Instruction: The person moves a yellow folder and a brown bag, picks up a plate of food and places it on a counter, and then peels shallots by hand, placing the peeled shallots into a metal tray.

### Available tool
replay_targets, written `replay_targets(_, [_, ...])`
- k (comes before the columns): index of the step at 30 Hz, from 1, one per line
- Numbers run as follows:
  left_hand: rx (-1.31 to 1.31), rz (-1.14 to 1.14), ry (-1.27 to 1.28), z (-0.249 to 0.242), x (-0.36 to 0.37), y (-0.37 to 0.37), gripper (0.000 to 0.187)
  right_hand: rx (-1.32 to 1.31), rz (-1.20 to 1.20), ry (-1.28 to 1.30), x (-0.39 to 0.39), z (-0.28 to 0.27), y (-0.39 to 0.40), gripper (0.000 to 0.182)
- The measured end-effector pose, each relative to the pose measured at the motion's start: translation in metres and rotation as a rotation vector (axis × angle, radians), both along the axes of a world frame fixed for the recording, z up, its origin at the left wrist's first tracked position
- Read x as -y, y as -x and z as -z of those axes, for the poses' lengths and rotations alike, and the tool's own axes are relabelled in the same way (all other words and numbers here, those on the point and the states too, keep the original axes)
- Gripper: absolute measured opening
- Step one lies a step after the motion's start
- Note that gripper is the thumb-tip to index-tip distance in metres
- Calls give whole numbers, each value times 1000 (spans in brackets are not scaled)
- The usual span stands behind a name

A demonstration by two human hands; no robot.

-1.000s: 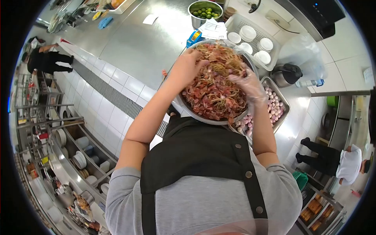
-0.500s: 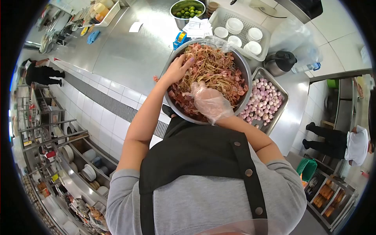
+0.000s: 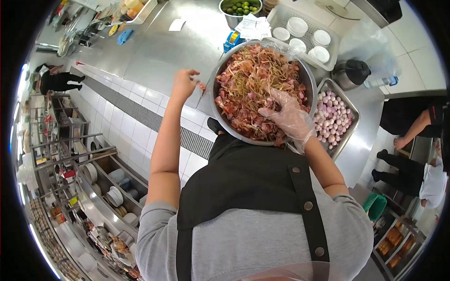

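A large metal bowl (image 3: pixel 310 84) in front of me is heaped with reddish onion or shallot skins (image 3: pixel 239 86) and stringy, straw-coloured roots (image 3: pixel 262 70). My right hand (image 3: pixel 288 114), in a clear plastic glove, rests on the heap at the bowl's near right side. Its thumb and fingers are spread, some tips among the skins. Bare and left of the bowl, my left hand (image 3: pixel 184 85) is off the heap, fingers loosely bent and apart, with nothing visible in it. A metal tray (image 3: pixel 355 119) of peeled small purple-white shallots (image 3: pixel 332 117) stands right of the bowl.
Behind the bowl are a pot of limes (image 3: pixel 241 8), papers (image 3: pixel 253 27), a blue tape dispenser (image 3: pixel 232 41) and a basket (image 3: pixel 276 15) of white dishes. A thermos jug (image 3: pixel 350 75) stands at right. People are at far left (image 3: pixel 58 80) and right (image 3: pixel 412 122).
My left hand has lifted out of the bowl and moved left. My right hand has shifted on the heap, its fingers now spread. Another person's arm has appeared at right.
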State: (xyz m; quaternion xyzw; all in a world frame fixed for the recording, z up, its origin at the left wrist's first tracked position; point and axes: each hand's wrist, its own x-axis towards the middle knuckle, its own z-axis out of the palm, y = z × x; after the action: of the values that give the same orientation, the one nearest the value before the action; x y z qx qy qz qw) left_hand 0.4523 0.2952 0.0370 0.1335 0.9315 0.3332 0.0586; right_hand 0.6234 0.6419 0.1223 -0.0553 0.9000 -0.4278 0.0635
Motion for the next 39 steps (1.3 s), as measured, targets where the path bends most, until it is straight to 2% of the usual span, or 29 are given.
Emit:
replay_targets(1, [-188, 62, 329, 22, 6, -6, 27, 22, -20, 10, 1, -16, -2, 66])
replay_targets(2, [-185, 79, 325, 48, 8, -12, 27, 27, -3, 8, 1, -23, -4, 66])
replay_targets(3, [-318, 82, 297, 75, 8, -18, 27, 62, -19, 58, 1, -28, -6, 65])
replay_targets(4, [-454, 89, 265, 81, 4, -21, 28, 93, -29, 108, 1, -30, -9, 64])
replay_targets(5, [-460, 119, 256, 85, 3, -24, 28, 116, -33, 4, 3, -32, -14, 63])
replay_targets(7, [-150, -129, 114, 78, -3, -34, 17, 80, -1, -39, 4, -34, -27, 63])
replay_targets(8, [-180, -142, 94, 70, -4, -34, 13, 46, -6, -84, 4, -35, -32, 64])
replay_targets(9, [-213, -161, -59, 66, -2, -26, 11, 46, 27, -85, 5, -35, -37, 64])
replay_targets(11, [-315, -242, -291, 6, -37, -21, 7, 86, 26, -62, 10, -33, -45, 64])
replay_targets(12, [-311, -215, -290, -31, -63, -20, 7, 87, 52, -56, 16, -27, -46, 64])
replay_targets(14, [-391, -102, -450, -95, -120, -26, 5, 136, 41, -77, 30, -10, -47, 61])
replay_targets(16, [-233, 244, -268, -123, -156, -29, 7, 136, -5, -151, 43, -4, -44, 61])
replay_targets(17, [-146, 388, -51, -130, -168, -28, 14, 40, -29, -294, 50, -3, -45, 61])
replay_targets(18, [-148, 411, -44, -123, -172, -25, 14, -54, -54, -437, 55, 0, -48, 61])
replay_targets(19, [-176, 503, 126, -112, -173, -22, 19, -224, -19, -494, 58, 5, -50, 64])
replay_targets(20, [-211, 595, 299, -105, -173, -16, 25, -228, 8, -486, 57, 10, -54, 64])
replay_targets(21, [-112, 693, 387, -111, -172, -15, 34, -175, -24, -441, 54, 1, -54, 59])
replay_targets(24, [-217, 721, 490, -138, -192, -23, 36, -52, -22, -371, 54, 5, -56, 50])
replay_targets(25, [-293, 684, 526, -155, -213, -33, 32, 88, 96, -175, 60, 17, -50, 47])
replay_targets(26, [-342, 756, 528, -158, -235, -35, 29, 223, 210, 24, 64, 25, -49, 45])
replay_targets(27, [-394, 827, 529, -154, -260, -33, 26, 101, 135, -10, 56, 4, -57, 40])
replay_targets(29, [-392, 1004, 421, -127, -313, -37, 22, 43, 104, -85, 61, 22, -55, 38])
replay_targets(30, [-312, 1087, 509, -102, -337, -32, 19, -15, 55, -167, 62, 27, -52, 37])
replay_targets(31, [-230, 1168, 598, -74, -354, -25, 18, 52, 33, -159, 60, 18, -50, 35])
replay_targets(33, [-291, 1195, 662, -29, -362, -16, 16, -5, 13, -222, 64, 28, -50, 33])
replay_targets(34, [-346, 1208, 722, -22, -365, -17, 16, -59, -21, -287, 66, 38, -49, 31])
replay_targets(35, [-350, 1223, 724, -16, -365, -18, 16, 5, -28, -292, 70, 48, -46, 31])
replay_targets(38, [-279, 1219, 840, -10, -360, -22, 16, -6, 44, -354, 78, 50, -48, 33])
replay_targets(39, [-239, 1281, 868, -6, -360, -16, 18, -3, 48, -349, 80, 52, -50, 33])
